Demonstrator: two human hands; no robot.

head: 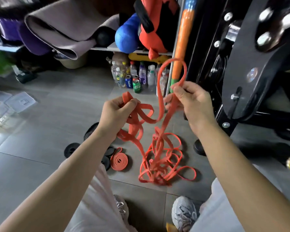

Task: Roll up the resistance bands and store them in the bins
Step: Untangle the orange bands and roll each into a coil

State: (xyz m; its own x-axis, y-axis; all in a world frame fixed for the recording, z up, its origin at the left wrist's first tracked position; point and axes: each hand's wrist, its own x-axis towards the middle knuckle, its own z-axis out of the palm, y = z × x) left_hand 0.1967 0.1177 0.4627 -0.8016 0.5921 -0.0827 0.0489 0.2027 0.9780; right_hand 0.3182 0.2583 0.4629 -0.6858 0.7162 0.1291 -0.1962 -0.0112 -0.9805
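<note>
I hold a tangle of orange resistance bands [159,153] over the tiled floor. My left hand [117,113] grips a wide orange band [141,114] that folds in loops below my fingers. My right hand [191,101] pinches a narrow orange band [161,91] whose loop arches above it; the rest hangs down into a loose heap on the floor. One rolled-up orange band [119,161] lies flat on the floor below my left forearm, next to rolled black bands [72,149].
Clear plastic bins and lids [10,104] lie on the floor at the far left. Several bottles and cans [134,77] stand under a shelf with mats [60,32] and bags. A black gym machine [241,64] fills the right side. My shoes [186,213] are at the bottom.
</note>
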